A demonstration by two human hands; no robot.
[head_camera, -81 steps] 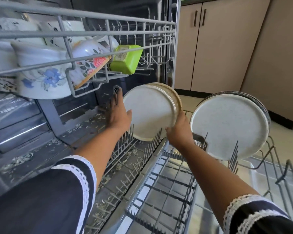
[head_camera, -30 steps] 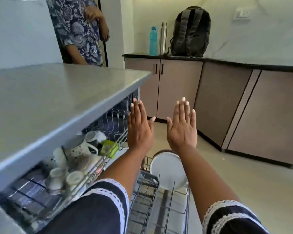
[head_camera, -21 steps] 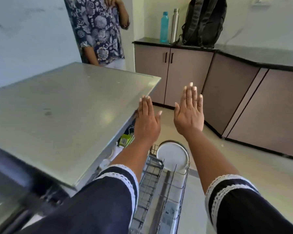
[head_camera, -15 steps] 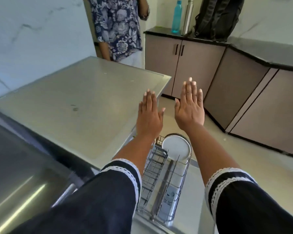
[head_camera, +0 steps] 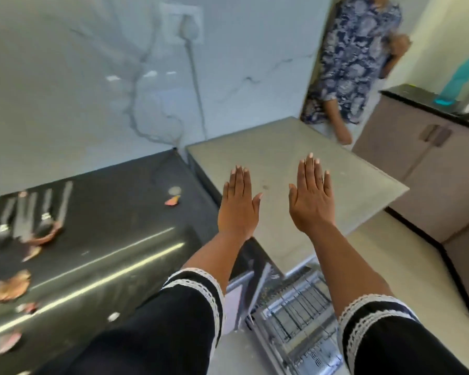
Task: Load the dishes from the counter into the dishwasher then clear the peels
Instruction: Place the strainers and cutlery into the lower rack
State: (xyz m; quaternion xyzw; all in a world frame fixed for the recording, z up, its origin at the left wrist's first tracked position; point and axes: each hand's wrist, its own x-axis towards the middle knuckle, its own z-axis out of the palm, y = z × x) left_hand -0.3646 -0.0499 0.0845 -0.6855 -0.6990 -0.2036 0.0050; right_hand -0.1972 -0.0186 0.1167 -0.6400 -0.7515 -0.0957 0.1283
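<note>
My left hand (head_camera: 238, 207) and my right hand (head_camera: 312, 197) are held out flat, fingers straight, above the grey dishwasher top (head_camera: 282, 158); neither holds anything. On the black counter (head_camera: 106, 220) to the left lie several pieces of cutlery (head_camera: 30, 212) side by side. Peels are scattered there: a brown heap (head_camera: 10, 286) at the left edge, a curled piece (head_camera: 44, 235) by the cutlery, a small orange scrap (head_camera: 172, 200) near the dishwasher. The pulled-out lower dishwasher rack (head_camera: 293, 309) shows between my forearms.
Another person in a blue flowered dress (head_camera: 352, 63) stands behind the dishwasher at the back right. A turquoise bottle (head_camera: 460, 79) stands on the far counter above beige cabinets (head_camera: 428, 169). A cable hangs from a wall socket (head_camera: 186, 25). Tiled floor lies to the right.
The view swung up and left from inside the dishwasher to the black counter. My hands let go of the plates in the lower rack and stay flat in the air.
</note>
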